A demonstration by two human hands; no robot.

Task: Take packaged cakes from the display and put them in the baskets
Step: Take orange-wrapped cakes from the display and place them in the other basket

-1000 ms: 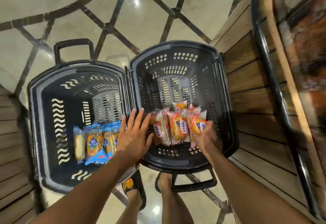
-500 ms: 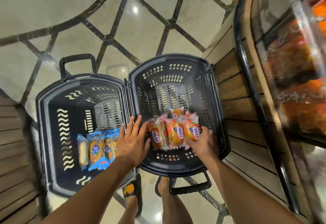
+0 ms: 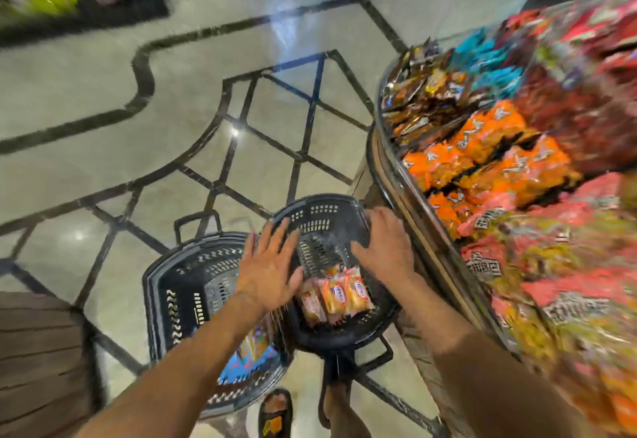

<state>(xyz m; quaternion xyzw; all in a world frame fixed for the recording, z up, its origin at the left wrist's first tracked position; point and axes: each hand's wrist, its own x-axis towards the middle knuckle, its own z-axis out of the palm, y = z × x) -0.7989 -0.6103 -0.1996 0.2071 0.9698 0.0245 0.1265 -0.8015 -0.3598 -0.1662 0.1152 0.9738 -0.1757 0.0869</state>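
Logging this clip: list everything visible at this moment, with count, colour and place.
left basket: one, black, on the floor
right basket: one, black, beside it, next to the display
orange-wrapped cakes: at least three, orange and pink, in the right basket
blue-wrapped cakes: count hidden, blue, in the left basket
display: one, metal-railed, right side
display packs: many, brown, orange, pink and blue, blurred, piled on the display
floor: pale with black lines
wooden panelling: brown, lower left
feet: two, in dark sandals, bottom edge
left hand: open, empty, above where the baskets meet
right hand: open, empty, above the right basket's display side
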